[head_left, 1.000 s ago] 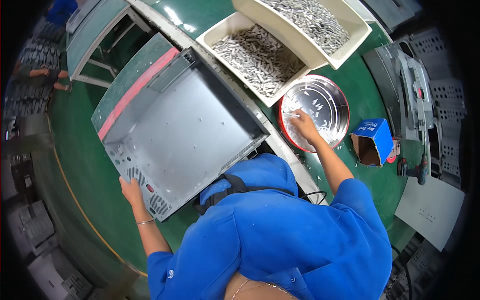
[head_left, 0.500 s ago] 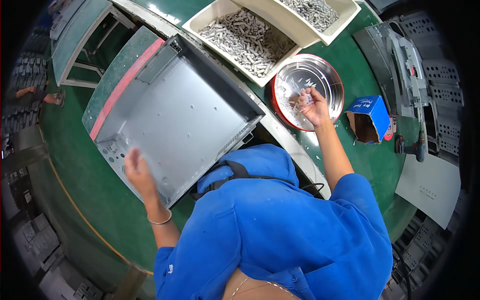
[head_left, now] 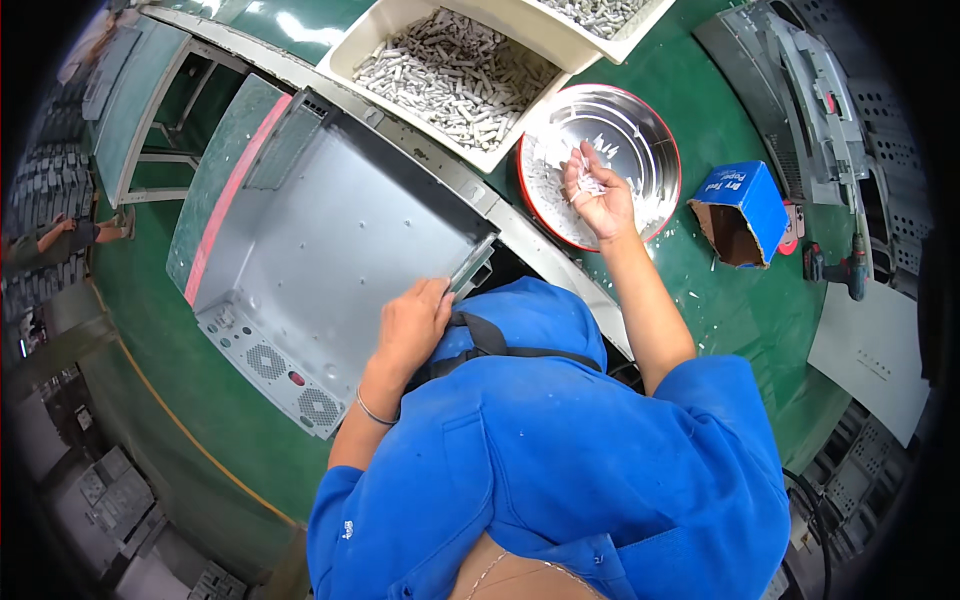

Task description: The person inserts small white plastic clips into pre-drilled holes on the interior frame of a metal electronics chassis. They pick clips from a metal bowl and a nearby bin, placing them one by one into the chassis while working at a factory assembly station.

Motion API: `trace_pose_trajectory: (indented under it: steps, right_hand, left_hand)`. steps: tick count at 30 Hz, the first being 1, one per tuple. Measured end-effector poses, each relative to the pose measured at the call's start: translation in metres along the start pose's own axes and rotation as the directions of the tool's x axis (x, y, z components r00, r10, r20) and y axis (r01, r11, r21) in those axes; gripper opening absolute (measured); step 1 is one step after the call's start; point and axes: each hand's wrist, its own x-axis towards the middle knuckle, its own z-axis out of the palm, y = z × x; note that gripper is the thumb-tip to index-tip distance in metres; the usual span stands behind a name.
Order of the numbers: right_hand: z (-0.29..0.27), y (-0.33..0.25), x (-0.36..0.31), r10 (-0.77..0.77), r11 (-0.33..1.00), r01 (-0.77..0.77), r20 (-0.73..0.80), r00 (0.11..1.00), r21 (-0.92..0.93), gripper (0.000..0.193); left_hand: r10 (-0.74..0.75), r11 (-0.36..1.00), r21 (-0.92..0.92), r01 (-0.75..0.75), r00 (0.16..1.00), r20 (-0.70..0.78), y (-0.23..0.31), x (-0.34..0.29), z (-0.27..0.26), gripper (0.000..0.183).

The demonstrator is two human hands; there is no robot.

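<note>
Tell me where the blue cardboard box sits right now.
In the head view, the blue cardboard box lies on the green table, on the person's right, just right of the round metal tray under the right hand.

The open metal chassis [head_left: 330,240] lies left of me on the table [head_left: 700,290], my left hand [head_left: 412,322] on its near right corner. To its right sits the round tray [head_left: 640,125], my right hand [head_left: 598,190] over it. Beyond both lies a bin of small metal parts [head_left: 455,65]; right of the tray, a small open box [head_left: 742,212].

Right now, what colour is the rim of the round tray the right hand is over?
Red, around a shiny silver tray; the head view shows it best.
</note>
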Motion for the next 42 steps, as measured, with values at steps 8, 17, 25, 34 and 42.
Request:
trace_pose_trajectory:
  steps: [8, 17, 25, 34, 42]
  right_hand:
    - [-0.004, 0.008, -0.001, 0.156, 0.986, -0.155, 0.0, 0.988, -0.052, 0.029]
    - [0.008, 0.017, -0.007, 0.328, 0.934, -0.315, 0.054, 0.943, -0.167, 0.018]
    - [0.041, 0.045, -0.01, 0.473, 0.851, -0.452, 0.019, 0.881, -0.268, 0.019]
    - [0.131, 0.121, 0.008, 0.657, 0.44, -0.433, -0.047, 0.752, -0.787, 0.014]
    - [0.204, 0.268, 0.109, 0.736, -0.418, 0.69, 0.225, 0.639, -0.591, 0.031]
  left_hand:
    - [0.049, 0.999, 0.012, -0.05, 0.998, 0.042, 0.0, -0.013, -0.002, 0.017]
    - [-0.063, 0.983, -0.163, 0.083, 0.99, 0.126, -0.001, -0.008, -0.009, 0.021]
    - [-0.071, 0.945, -0.313, 0.089, 0.995, 0.068, -0.006, -0.012, -0.009, 0.024]
    - [-0.456, -0.231, -0.962, 0.143, 0.858, 0.237, -0.006, -0.081, -0.015, 0.023]
    - [-0.592, 0.046, -0.953, 0.3, 0.776, 0.216, -0.016, -0.135, 0.036, 0.037]
